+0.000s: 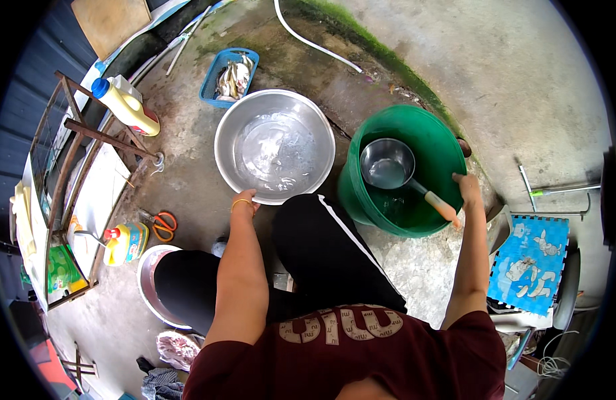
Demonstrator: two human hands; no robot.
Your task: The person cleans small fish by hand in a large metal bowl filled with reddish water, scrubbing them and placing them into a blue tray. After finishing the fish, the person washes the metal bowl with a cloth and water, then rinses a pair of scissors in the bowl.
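Note:
A wide metal basin (pixel 274 150) with clear water in it sits on the floor ahead of me. My left hand (pixel 245 200) is closed at its near rim, fingers partly hidden beneath the edge. To the right, my right hand (pixel 465 189) grips the rim of a green bucket (pixel 361 200), the thumb hooked over the inside. Within the bucket lies a metal dipper (pixel 388 164), its handle leaning across toward the near right rim. Some water shows at the bucket's bottom. Beyond the basin, a blue plastic basket (pixel 211 79) holds several small fish (pixel 234 77).
Orange-handled scissors (pixel 164 227) lie left, near a yellow bottle (pixel 128 243). A blue-capped jug (pixel 126 108) stands by a rusty metal frame (pixel 108 137). Another basin (pixel 145 280) is beside my left leg. A white hose (pixel 314 41) runs behind; a blue patterned mat (pixel 529 263) is right.

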